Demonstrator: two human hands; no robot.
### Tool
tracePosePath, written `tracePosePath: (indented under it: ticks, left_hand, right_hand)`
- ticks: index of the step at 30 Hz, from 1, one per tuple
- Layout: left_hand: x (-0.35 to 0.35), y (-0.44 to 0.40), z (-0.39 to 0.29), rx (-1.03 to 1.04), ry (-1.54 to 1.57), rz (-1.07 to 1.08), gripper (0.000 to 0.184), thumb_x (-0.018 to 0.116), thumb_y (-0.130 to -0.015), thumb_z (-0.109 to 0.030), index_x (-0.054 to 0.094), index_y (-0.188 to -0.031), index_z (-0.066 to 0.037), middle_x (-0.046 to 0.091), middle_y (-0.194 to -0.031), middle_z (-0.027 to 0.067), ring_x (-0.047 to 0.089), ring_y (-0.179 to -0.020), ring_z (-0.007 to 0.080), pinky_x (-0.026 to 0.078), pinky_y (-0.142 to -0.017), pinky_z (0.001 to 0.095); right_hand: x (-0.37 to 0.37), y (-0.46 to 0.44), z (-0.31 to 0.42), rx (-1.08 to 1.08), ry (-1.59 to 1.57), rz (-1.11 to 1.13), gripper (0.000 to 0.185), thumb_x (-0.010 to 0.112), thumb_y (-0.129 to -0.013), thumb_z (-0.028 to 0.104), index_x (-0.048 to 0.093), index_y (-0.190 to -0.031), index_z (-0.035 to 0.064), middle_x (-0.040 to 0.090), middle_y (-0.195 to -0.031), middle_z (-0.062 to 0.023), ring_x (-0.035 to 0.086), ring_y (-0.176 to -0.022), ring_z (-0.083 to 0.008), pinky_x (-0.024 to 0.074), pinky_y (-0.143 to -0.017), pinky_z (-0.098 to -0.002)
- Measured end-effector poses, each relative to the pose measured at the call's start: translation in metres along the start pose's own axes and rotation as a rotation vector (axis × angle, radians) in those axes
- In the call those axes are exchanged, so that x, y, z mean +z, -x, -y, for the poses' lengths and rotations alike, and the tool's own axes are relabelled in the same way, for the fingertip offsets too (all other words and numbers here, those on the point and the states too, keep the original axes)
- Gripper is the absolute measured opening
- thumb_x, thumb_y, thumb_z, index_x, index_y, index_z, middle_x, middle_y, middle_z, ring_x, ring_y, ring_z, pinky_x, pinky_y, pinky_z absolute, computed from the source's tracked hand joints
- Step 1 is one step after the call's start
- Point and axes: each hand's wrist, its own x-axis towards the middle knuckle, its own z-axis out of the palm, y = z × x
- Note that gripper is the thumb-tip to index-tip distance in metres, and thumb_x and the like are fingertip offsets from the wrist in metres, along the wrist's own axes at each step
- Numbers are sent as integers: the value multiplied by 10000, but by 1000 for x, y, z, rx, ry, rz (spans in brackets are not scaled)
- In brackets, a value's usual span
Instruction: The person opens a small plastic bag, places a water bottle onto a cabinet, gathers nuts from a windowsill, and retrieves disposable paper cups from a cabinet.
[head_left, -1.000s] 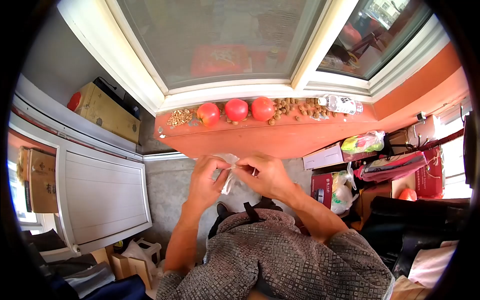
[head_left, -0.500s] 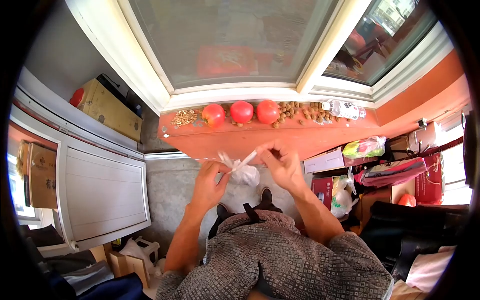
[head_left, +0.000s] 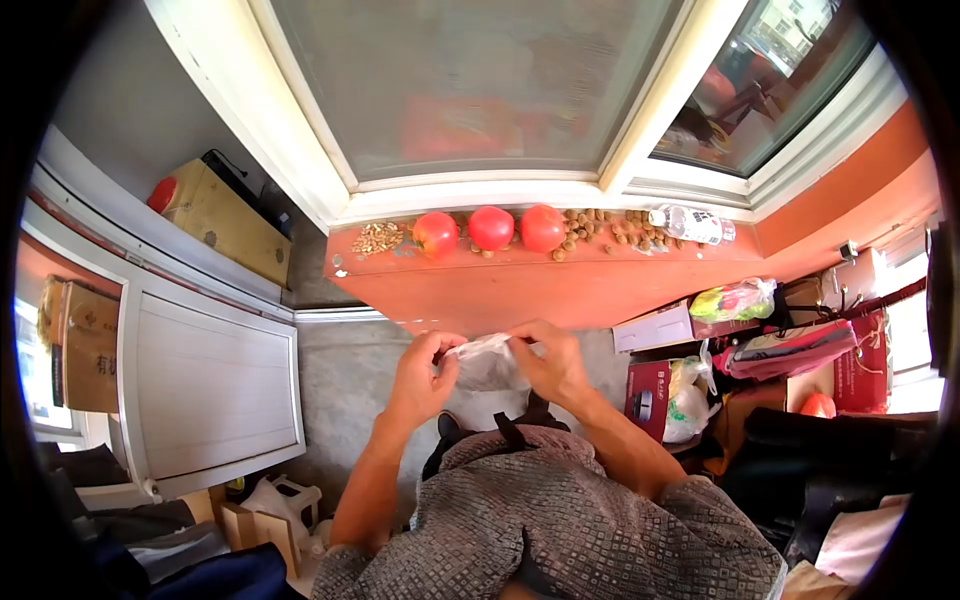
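Note:
Between my hands hangs a thin, see-through plastic bag [head_left: 487, 366], held by its upper edge in front of my body. My left hand [head_left: 425, 372] pinches the bag's left side, thumb and fingers closed. On the other side my right hand [head_left: 545, 360] grips the bag's right edge, its fingers also closed. Beyond my hands, on the orange window sill [head_left: 440, 290], three red tomatoes [head_left: 491, 229] sit in a row. Shelled nuts [head_left: 378, 239] lie left of them, and round brown walnuts [head_left: 585, 228] are scattered to their right. What the bag contains, if anything, I cannot make out.
A clear plastic bottle [head_left: 692, 223] lies at the sill's right end. Boxes [head_left: 648, 398] and filled plastic bags [head_left: 688, 405] are stacked at the right. A white door panel [head_left: 215, 370] stands at the left. Grey concrete floor [head_left: 345, 375] shows below the sill.
Both hands have come closer together. The bag's twisted white top, stretched between them before, is now spread out, and the bag hangs wider.

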Motion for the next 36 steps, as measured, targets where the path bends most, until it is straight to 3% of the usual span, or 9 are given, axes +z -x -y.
tracePosePath:
  ticks: [6, 10, 12, 14, 17, 20, 23, 29, 36]
  left_hand:
    - [-2, 9, 23, -128, 66, 65, 95, 630, -839, 28, 608, -919, -16, 633, -921, 44, 572, -808, 116, 488, -715, 279]
    - [3, 9, 27, -269, 473, 100, 178, 697, -856, -7, 543, -780, -53, 609, -865, 3, 522, -775, 64, 437, -650, 245]
    - [-1, 11, 26, -298, 413, 134, 237, 720, -876, -39, 512, -766, -74, 595, -839, -12, 496, -755, 56, 417, -636, 242]
    - [-5, 14, 21, -330, 355, 175, 297, 742, -895, -72, 482, -752, -95, 582, -812, -27, 469, -735, 48, 397, -622, 240]
    - [-9, 18, 16, -387, 457, 55, 295, 731, -929, -67, 472, -792, -104, 597, -786, -16, 507, -716, 74, 430, -679, 242]
    - [-7, 18, 28, -320, 445, -91, 335, 770, -913, -114, 461, -783, -104, 515, -742, -53, 418, -681, 41, 362, -587, 235]
    - [-17, 14, 7, -364, 283, -39, 276, 720, -935, -63, 481, -801, -97, 651, -819, 9, 575, -760, 55, 453, -659, 222]
    - [-11, 2, -9, -162, 257, -149, 183, 715, -937, -52, 552, -857, -71, 677, -811, 14, 540, -675, 31, 420, -597, 211]
    - [-7, 0, -32, -308, 373, -36, 74, 661, -978, -75, 624, -1031, -37, 717, -834, 51, 505, -545, 27, 411, -474, 203]
  right_hand:
    - [-3, 11, -5, -8, -72, -111, 145, 696, -888, 3, 697, -1028, -32, 699, -854, -103, 637, -768, -151, 517, -683, -303]
    - [-4, 16, 2, 0, -16, 66, 131, 665, -908, 2, 711, -1028, -23, 691, -836, -72, 624, -772, -136, 505, -693, -283]
    - [-4, 16, -1, -1, 32, 132, 136, 654, -915, 2, 718, -1033, -21, 693, -837, -66, 627, -781, -133, 504, -708, -279]
    - [-1, 17, -9, 87, -116, -91, 159, 638, -934, 12, 727, -1061, -21, 704, -843, -70, 633, -792, -135, 505, -736, -275]
    - [-12, 22, -3, -21, -148, -97, 193, 613, -958, 15, 722, -1112, -21, 708, -879, -75, 636, -820, -137, 506, -761, -272]
    - [-21, 36, 5, -68, -124, -3, 216, 612, -949, 16, 720, -1132, -23, 730, -969, -127, 665, -837, -168, 516, -743, -294]
    - [-29, 44, 7, 20, -192, 61, 246, 598, -949, -5, 711, -1167, -11, 721, -1004, -132, 660, -889, -179, 510, -786, -305]
    - [-38, 49, 3, -122, -244, 76, 276, 633, -905, -42, 713, -1165, 4, 713, -1009, -134, 657, -938, -220, 495, -843, -330]
    - [-46, 57, -8, -138, -235, 99, 282, 610, -862, -76, 695, -1122, -5, 702, -1045, -146, 656, -952, -233, 492, -862, -325]
